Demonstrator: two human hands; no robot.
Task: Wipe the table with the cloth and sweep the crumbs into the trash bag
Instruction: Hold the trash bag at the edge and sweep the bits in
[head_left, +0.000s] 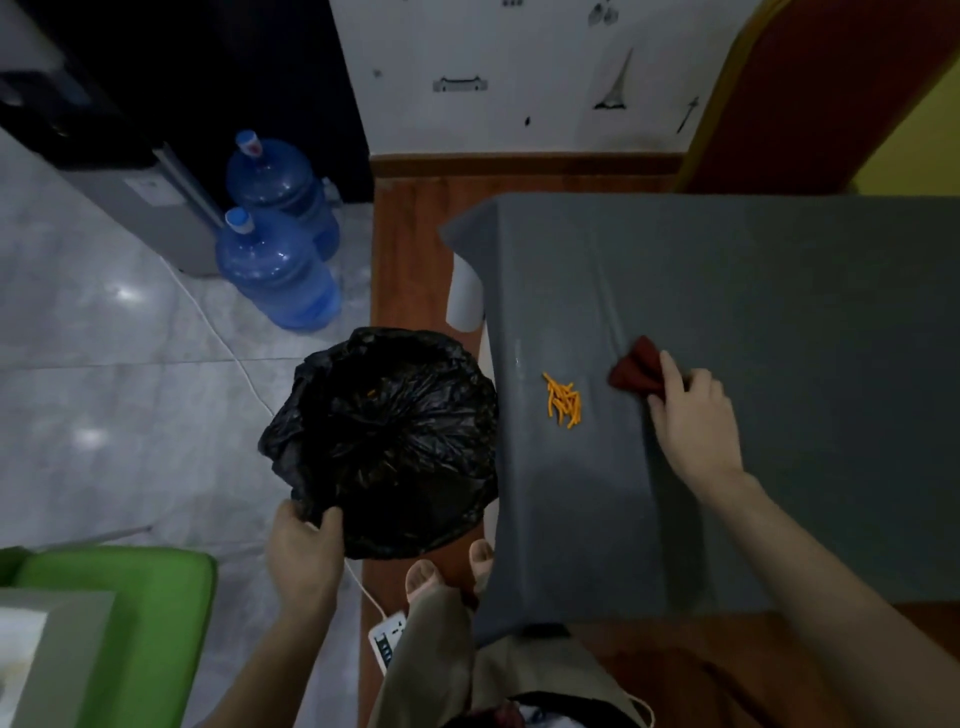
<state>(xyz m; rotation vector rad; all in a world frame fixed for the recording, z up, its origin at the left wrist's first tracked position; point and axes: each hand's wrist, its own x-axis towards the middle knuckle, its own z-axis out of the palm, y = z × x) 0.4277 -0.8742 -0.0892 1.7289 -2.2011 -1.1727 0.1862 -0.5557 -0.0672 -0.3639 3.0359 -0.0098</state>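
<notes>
Your right hand holds the bunched dark red cloth down on the worktop, fingers curled over its rear folds; your left hand pinches the near rim of the black trash bag, which hangs open just beside the worktop's left edge. The crumbs, a small heap of thin orange sticks, lie on the worktop between the cloth and the bag, apart from both. Judged from appearance, the cloth is soft, light and limp: it will fold under itself if you drive it by one corner, so keep your palm flat over the wad and lead with a broad edge. The crumbs look dry, light and loose; expect them to scatter or roll under a fast stroke. The bag is thin, slack film, likely to sag shut unless its rim is held taut and tucked under the worktop's edge. The worktop is dressed in a grey cover with creases running past the crumbs; it may drag or ruck under pressure. Beyond the bag stand two blue water bottles on pale tiled floor; a white cable runs past the bag to a power strip by your feet, a trip hazard.
</notes>
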